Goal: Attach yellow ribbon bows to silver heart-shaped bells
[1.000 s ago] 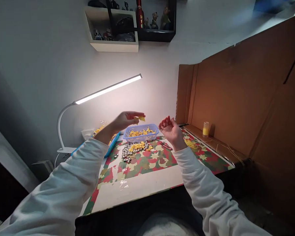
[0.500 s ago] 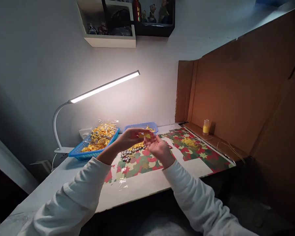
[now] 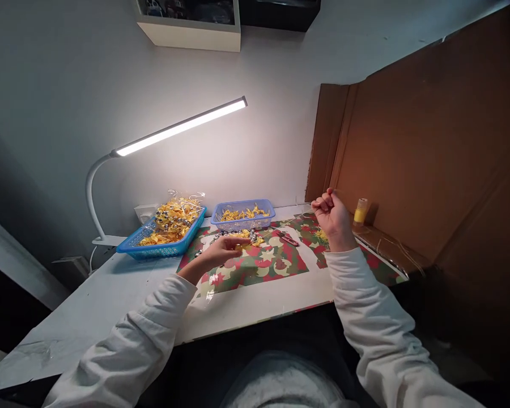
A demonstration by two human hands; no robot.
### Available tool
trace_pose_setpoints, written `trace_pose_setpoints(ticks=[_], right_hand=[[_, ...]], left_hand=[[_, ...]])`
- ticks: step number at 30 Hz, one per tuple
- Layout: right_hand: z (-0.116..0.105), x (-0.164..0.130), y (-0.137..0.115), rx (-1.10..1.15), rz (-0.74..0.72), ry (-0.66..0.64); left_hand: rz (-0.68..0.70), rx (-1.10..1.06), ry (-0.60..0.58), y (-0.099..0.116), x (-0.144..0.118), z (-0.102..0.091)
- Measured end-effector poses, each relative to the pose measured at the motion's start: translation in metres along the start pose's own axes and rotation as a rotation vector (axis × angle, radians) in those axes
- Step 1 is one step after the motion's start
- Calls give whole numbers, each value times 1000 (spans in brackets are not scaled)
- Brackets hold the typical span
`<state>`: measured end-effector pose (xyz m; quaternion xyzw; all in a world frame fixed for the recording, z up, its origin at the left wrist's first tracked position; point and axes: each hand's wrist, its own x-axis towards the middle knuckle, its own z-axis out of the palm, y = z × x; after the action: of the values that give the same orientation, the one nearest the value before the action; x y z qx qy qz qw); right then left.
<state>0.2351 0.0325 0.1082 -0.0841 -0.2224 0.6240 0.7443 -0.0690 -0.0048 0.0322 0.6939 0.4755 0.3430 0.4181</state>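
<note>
In the head view, the left hand [image 3: 221, 251] is seen stretched low over the patterned mat [image 3: 276, 266], its fingers narrowed together at a small yellow piece [image 3: 241, 246], which appears to be pinched at the fingertips; the grip itself is too small to be made out surely. Just beyond the fingertips, a loose heap of yellow pieces and silver beads [image 3: 245, 236] is seen lying on the mat, in front of the small purple basket [image 3: 243, 214], in which more yellow pieces are held.

The right hand [image 3: 332, 218] is raised above the right part of the mat, curled into a loose fist with the knuckles turned up. Whether anything is held inside it cannot be told. The two hands are well apart.

To the left of the purple basket, a larger blue basket [image 3: 161, 248] is seen, filled with yellow pieces and clear wrapping. A red-handled tool [image 3: 287, 239] lies on the mat between the hands. A small yellow bottle [image 3: 360, 211] stands upright near the right hand, at the foot of the brown cardboard sheet [image 3: 425, 147], which is propped along the right edge of the white worktop [image 3: 110, 294]. A lit white desk lamp [image 3: 174, 127] is bent over the baskets, and a wall shelf [image 3: 187, 31] is seen above it.
</note>
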Motion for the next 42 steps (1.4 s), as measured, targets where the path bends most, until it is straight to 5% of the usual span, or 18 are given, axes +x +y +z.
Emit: trace_pose_setpoints(ticks=[6, 13, 17, 23, 30, 36, 42], right_hand=[[-1, 12, -27, -189, -190, -159], [17, 0, -13, -445, -201, -322], [23, -12, 19, -526, -98, -389], [6, -18, 74, -608, 37, -460], [-32, -24, 137, -832, 248, -400], [-58, -39, 161, -1160, 247, -664], [-57, -50, 162, -1258, 139, -789]], left_hand=[[-42, 67, -169, -17, -7, 15], [128, 388, -119, -20, -4, 25], [262, 482, -31, -19, -1, 9], [110, 727, 188, -26, -7, -37], [-40, 590, 91, -35, -20, -45], [51, 492, 90, -40, -18, -41], [32, 202, 244, -38, -13, -27]])
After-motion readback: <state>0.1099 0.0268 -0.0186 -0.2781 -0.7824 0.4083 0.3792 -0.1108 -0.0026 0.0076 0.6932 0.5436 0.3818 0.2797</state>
